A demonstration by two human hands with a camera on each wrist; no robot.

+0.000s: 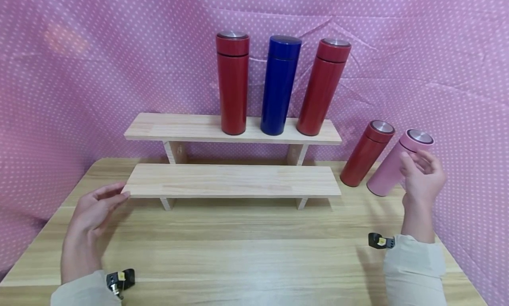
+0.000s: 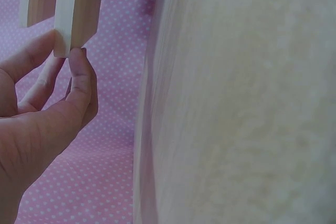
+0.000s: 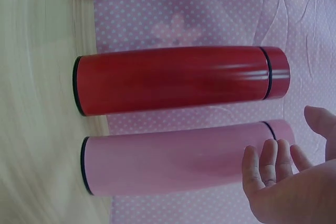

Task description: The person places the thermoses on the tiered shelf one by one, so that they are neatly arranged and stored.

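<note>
At the left end of the two-tier wooden shelf (image 1: pixel 230 180), my left hand (image 1: pixel 93 209) pinches the lower board's corner between thumb and fingers. The left wrist view shows the same grip on the board's end (image 2: pixel 63 40). My right hand (image 1: pixel 423 180) is beside the upper part of a pink thermos bottle (image 1: pixel 387 173), fingers loosely bent. In the right wrist view those fingers (image 3: pixel 268 163) overlap the pink bottle near its lid; whether they touch it I cannot tell. A red thermos bottle (image 1: pixel 362 160) stands upright just left of the pink one.
On the upper board stand a red bottle (image 1: pixel 233 85), a blue bottle (image 1: pixel 280 87) and another red bottle (image 1: pixel 323 89). The shelf stands on a light wooden table (image 1: pixel 238 253). Pink dotted cloth (image 1: pixel 119 54) hangs behind and at both sides.
</note>
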